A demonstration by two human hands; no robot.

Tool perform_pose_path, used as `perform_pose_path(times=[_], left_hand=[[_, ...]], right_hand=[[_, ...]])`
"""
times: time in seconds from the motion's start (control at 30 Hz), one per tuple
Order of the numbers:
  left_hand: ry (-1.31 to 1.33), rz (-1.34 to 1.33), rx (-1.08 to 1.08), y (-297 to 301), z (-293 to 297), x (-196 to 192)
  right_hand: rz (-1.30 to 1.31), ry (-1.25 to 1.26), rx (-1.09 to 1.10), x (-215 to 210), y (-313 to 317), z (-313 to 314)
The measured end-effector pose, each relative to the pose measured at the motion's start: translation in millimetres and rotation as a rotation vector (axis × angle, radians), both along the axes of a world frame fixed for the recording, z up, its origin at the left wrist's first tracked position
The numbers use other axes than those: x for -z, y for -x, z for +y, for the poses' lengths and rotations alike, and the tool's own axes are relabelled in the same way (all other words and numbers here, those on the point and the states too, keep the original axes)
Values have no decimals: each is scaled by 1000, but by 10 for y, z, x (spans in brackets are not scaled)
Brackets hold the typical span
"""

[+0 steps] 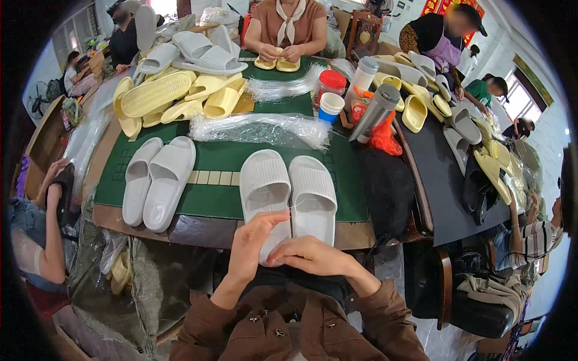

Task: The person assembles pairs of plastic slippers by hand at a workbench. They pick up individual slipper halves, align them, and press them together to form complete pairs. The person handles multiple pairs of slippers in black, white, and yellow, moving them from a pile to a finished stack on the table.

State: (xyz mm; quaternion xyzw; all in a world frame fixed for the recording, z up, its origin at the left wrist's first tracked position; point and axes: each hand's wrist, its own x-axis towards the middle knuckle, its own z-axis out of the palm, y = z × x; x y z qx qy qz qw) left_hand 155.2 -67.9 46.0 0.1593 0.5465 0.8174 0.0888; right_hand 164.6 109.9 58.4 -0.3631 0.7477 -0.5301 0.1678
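Observation:
A pair of light grey slide sandals stands side by side at the table's near edge, the left slide and the right slide close together. My left hand is over the left slide's sole, thumb and forefinger pinched beside the gap between the straps. A thin clear plastic strand seems to run from those fingertips towards the right slide. Low over the heels, my right hand has its fingers curled; what they hold, if anything, is hidden. Another grey pair lies to the left on the green mat.
A clear plastic bundle and loose clear strands lie beyond. Yellow slides and grey slides are heaped far left. A grey flask and cups stand right. Across the table, a co-worker's hands hold yellow slides.

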Motion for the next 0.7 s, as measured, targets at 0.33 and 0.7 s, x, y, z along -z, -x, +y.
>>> perform_pose_path(times=[0.33, 0.7], left_hand=[[26, 8, -213, -131, 77, -212], [-330, -226, -309, -98, 55, -76]], right_hand=[[600, -651, 94, -58, -338, -138], [771, -722, 325, 196, -372, -218]])
